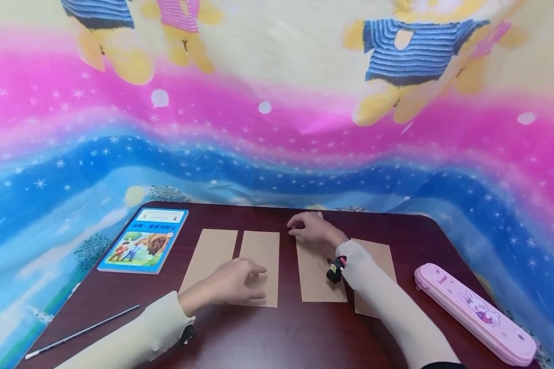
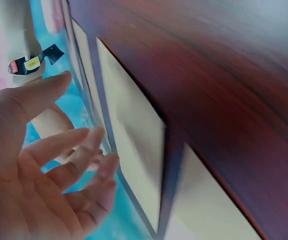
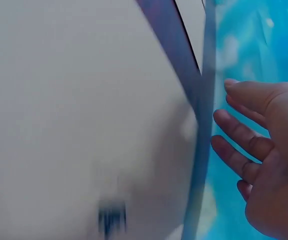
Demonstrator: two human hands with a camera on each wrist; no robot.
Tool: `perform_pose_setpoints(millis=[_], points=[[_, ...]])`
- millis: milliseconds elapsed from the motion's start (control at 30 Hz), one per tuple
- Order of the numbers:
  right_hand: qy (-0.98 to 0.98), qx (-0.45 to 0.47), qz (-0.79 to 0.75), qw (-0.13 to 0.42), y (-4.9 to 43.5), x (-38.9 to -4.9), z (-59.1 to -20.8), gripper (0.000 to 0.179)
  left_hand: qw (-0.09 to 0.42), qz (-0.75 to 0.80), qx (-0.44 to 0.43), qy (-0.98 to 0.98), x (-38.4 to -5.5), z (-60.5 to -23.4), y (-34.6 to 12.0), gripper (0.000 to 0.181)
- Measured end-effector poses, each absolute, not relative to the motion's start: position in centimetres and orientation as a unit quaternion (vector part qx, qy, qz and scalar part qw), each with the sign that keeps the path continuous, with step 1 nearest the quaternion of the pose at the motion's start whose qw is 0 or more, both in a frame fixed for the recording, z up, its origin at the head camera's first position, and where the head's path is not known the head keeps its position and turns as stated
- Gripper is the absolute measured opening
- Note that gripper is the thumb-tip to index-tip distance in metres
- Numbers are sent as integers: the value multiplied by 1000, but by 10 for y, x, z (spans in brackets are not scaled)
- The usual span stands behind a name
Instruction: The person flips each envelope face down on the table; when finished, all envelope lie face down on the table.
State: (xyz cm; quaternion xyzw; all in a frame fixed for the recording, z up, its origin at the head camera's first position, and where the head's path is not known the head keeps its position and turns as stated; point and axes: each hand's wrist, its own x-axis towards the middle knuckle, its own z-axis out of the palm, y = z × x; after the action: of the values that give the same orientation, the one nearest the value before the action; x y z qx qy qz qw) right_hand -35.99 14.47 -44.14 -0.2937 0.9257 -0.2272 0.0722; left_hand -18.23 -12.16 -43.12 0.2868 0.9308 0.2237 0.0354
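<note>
Flat brown rectangular pieces, like card or kraft paper, lie side by side on the dark table. In the head view my left hand (image 1: 235, 281) hovers over the two left pieces, the far-left piece (image 1: 214, 247) and its neighbour (image 1: 261, 248). Its thumb and fingers are spread apart and loosely bent, with nothing between them, as the left wrist view also shows. My right hand (image 1: 315, 229) is over the far edge of the third piece (image 1: 315, 274), fingers relaxed and holding nothing. The rightmost piece (image 1: 377, 251) is partly hidden by the right forearm.
A blue picture-cover book (image 1: 143, 238) lies at the back left. A thin dark pencil-like stick (image 1: 85, 329) lies at the front left. On the right side is a pink pencil case (image 1: 475, 312) with a rabbit. Printed cloth (image 1: 277, 138) hangs behind the table.
</note>
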Motion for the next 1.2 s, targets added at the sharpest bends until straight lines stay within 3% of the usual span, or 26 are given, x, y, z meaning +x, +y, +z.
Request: perform_pose_setpoints(millis=[100, 267, 467, 733, 900, 1067, 1200], points=[[928, -288, -225, 65, 176, -361, -435, 29, 43, 263, 297, 917, -187, -433, -105, 50], [936, -271, -215, 58, 225, -361, -426, 33, 11, 300, 302, 905, -193, -436, -82, 44], [946, -238, -215, 50, 256, -361, -426, 30, -8, 256, 315, 914, -197, -437, -64, 46], [952, -224, -200, 57, 267, -358, -438, 25, 35, 214, 306, 927, -202, -442, -38, 58], [955, -222, -187, 60, 261, -360, -443, 35, 54, 175, 300, 936, -207, -444, -28, 66], [958, -222, -169, 67, 250, -364, -447, 46, 32, 128, 292, 947, -206, -448, -21, 70], [959, -219, -166, 70, 243, -367, -449, 40, 19, 101, 287, 952, -203, -449, -16, 71]])
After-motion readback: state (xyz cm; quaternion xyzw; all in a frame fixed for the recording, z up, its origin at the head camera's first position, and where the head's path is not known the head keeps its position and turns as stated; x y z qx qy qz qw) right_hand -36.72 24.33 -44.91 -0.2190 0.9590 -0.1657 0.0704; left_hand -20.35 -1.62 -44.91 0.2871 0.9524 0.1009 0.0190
